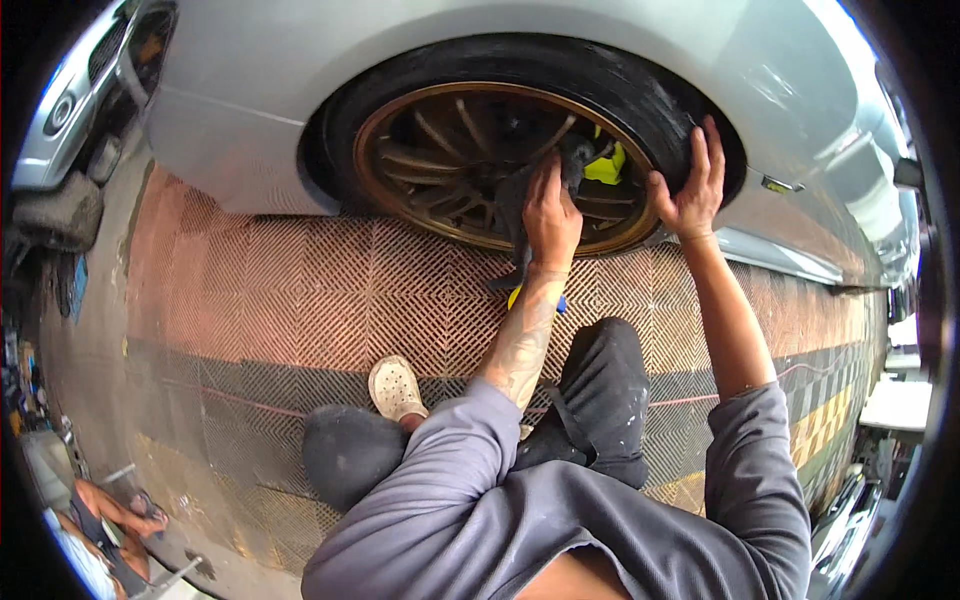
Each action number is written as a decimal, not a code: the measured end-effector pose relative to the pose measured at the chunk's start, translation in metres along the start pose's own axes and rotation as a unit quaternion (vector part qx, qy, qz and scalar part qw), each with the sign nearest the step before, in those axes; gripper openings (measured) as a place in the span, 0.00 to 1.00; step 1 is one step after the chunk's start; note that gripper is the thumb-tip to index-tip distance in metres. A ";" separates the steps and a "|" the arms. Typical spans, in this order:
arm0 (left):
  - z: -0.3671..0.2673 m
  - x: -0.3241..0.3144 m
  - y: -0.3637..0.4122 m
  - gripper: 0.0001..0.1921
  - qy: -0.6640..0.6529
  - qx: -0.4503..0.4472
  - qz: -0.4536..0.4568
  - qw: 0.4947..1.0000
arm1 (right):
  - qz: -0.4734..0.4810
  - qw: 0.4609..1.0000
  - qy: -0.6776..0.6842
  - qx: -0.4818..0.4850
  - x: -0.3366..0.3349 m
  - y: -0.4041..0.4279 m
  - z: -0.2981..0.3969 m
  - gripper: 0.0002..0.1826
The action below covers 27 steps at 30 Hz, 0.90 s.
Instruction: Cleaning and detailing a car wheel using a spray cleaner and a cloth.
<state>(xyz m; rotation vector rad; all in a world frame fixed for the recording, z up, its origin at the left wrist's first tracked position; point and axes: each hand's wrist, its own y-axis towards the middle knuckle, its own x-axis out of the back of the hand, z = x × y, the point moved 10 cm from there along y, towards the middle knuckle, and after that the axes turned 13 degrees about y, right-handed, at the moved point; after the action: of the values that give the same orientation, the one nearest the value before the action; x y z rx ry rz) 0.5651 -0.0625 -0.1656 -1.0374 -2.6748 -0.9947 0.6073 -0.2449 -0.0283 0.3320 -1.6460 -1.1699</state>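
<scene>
A bronze multi-spoke wheel rim (367, 180) with a black tyre (480, 60) sits in the arch of a silver car (247, 90). My left hand (553, 217) holds a dark cloth (514, 206) against the spokes at the rim's lower right; part of the cloth hangs over the rim's lower edge. Just beyond these fingers, a yellow-green brake caliper (606, 165) shows between the spokes. My right hand (694, 180) rests on the tyre's right side, fingers spread, holding nothing. My left forearm partly hides a yellow and blue object (561, 304) on the floor.
Ribbed floor tiles (300, 300) lie under my knees and beige clog (395, 386). A thin pink hose or cable (255, 405) crosses them. Another car (60, 112) stands at the upper left. A seated person (112, 540) is at the lower left. A white surface (896, 405) stands at the right.
</scene>
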 end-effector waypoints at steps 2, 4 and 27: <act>0.030 0.002 -0.006 0.20 -0.075 0.047 -0.002 0.996 | -0.011 1.000 0.010 0.010 0.001 -0.003 0.001 0.44; 0.062 -0.004 -0.016 0.16 -0.194 0.090 -0.009 0.977 | -0.013 1.000 0.004 0.015 0.001 -0.005 0.001 0.45; 0.177 0.083 -0.001 0.05 0.063 0.136 -0.135 0.979 | -0.030 0.999 -0.013 0.023 0.005 -0.004 -0.002 0.43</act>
<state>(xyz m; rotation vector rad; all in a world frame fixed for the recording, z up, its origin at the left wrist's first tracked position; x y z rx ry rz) 0.5240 0.0919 -0.2779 -0.5507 -2.7899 -0.6738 0.6059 -0.2517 -0.0285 0.3996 -1.6969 -1.1877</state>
